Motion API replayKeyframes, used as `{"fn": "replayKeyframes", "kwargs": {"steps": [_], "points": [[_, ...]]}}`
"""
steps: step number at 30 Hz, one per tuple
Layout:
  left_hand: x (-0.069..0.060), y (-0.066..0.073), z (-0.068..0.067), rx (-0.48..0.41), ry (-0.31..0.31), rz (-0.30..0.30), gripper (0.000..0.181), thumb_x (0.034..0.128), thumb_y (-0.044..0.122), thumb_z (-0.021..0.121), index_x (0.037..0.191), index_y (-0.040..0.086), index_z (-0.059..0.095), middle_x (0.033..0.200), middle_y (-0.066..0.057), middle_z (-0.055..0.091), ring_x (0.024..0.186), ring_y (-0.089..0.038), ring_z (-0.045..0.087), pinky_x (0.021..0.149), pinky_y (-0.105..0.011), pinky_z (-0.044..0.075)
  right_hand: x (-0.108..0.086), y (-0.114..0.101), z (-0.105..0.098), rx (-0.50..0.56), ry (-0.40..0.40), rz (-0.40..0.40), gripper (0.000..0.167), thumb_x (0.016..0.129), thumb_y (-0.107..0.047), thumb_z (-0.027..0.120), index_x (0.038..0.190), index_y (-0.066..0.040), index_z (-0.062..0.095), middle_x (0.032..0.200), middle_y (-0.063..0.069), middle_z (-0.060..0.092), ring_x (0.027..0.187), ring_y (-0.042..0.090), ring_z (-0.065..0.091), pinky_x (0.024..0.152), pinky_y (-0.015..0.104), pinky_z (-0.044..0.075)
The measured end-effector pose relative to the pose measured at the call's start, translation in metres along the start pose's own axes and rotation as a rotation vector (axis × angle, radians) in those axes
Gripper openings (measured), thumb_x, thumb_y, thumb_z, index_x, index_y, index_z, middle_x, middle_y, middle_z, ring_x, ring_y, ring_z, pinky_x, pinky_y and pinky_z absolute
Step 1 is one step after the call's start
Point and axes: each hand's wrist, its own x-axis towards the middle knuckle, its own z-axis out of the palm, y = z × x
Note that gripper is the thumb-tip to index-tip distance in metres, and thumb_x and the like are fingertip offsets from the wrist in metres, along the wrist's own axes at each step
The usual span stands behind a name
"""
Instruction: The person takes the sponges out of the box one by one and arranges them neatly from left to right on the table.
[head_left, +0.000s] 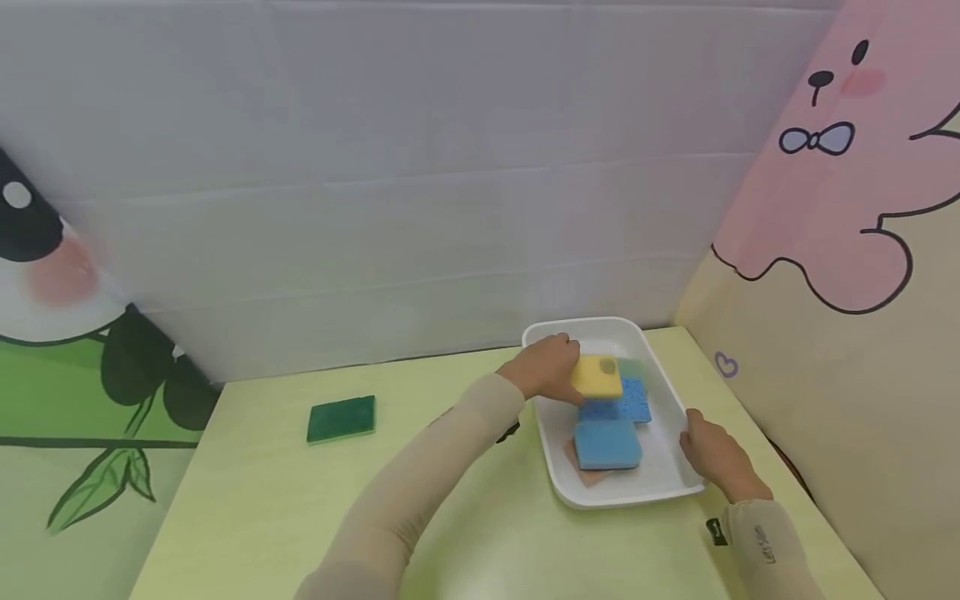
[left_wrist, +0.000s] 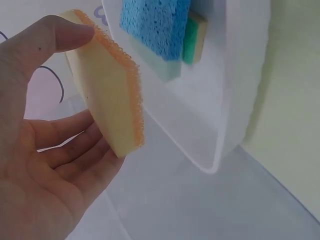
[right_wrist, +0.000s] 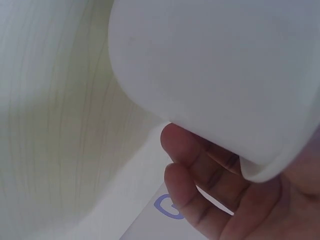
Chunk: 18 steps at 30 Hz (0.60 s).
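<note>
Both hands grasp: left hand (head_left: 543,369), arm extended rightward, a yellow sponge (head_left: 600,377); right hand (head_left: 720,457), a white tray (head_left: 666,457).

Your right grip (right_wrist: 255,202) has the white tray (right_wrist: 210,75) at its rim (right_wrist: 262,172), one fingertip (right_wrist: 177,140) against the tray's outside. Purple outline mark (right_wrist: 167,214) sits just past the surface's (right_wrist: 50,125) edge.

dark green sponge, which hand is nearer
Left. The left hand is right of the dark green sponge, over the tray; the right hand is farther right, gripping the tray's edge.
</note>
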Motion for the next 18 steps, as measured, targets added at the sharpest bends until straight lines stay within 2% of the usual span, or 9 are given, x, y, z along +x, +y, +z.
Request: {"fn": "replayKeyframes", "kwargs": {"steps": [4,11,18], "points": [[-0.013,-0.014,-0.005,-0.007,0.001,-0.003,0.056,0.0804,0.045,0.076,0.116,0.005,0.059,0.095,-0.001,0.052,0.084,-0.014,0.049,0.071,-0.025,0.044,0.000,-0.001,0.001,-0.005,-0.007,0.005,0.035,0.100,-0.005,0.046,0.127,0.015,0.037,0.099,0.033,0.061,0.075,0.033,0.063,0.060,0.048,0.051],[-0.045,-0.043,-0.011,-0.048,-0.023,-0.053,0.055,0.0797,0.042,0.077,0.115,0.005,0.058,0.095,-0.002,0.051,0.081,-0.015,0.051,0.070,-0.026,0.044,0.000,-0.003,-0.001,-0.004,-0.019,-0.003,0.035,0.100,-0.005,0.045,0.127,0.017,0.037,0.099,0.035,0.060,0.075,0.033,0.063,0.060,0.047,0.050],[-0.075,-0.074,-0.017,-0.094,-0.017,-0.084,0.052,0.0779,0.038,0.079,0.113,0.006,0.058,0.096,-0.001,0.053,0.081,-0.016,0.051,0.071,-0.028,0.045,0.000,-0.004,0.000,-0.030,-0.024,-0.006,0.040,0.100,-0.005,0.044,0.131,0.019,0.034,0.110,0.042,0.057,0.085,0.042,0.064,0.066,0.053,0.051]]}}
